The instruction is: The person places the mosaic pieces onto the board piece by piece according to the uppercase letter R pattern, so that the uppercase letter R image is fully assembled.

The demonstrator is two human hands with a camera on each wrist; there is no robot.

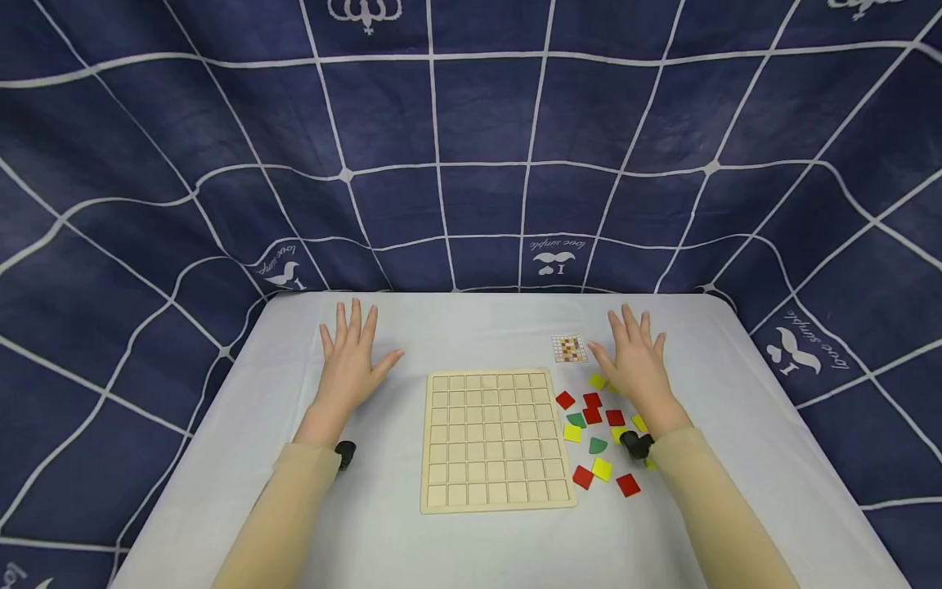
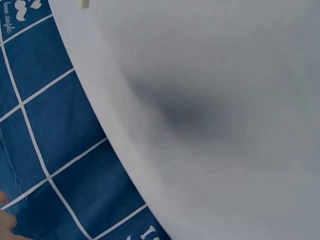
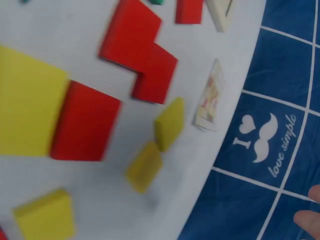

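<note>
My left hand (image 1: 347,368), fingers spread, is over the white table left of the wooden grid board (image 1: 499,442) and holds nothing; its fingertips show at the lower left of the left wrist view. Spread fingers also mark my right hand (image 1: 639,360), empty, beside the small patterned card (image 1: 570,348) and above the upper part of the loose pieces. Red squares (image 1: 628,485), yellow squares (image 1: 601,469) and green rounded pieces (image 1: 598,446) lie scattered right of the board. In the right wrist view, a yellow piece (image 3: 170,124) lies near the card (image 3: 209,100).
The white-covered table (image 1: 471,548) ends at a dark blue curtain (image 1: 486,114) with white lines, which stands behind it and at both sides. A black wrist device (image 1: 345,454) is on the left wrist, another (image 1: 636,444) on the right.
</note>
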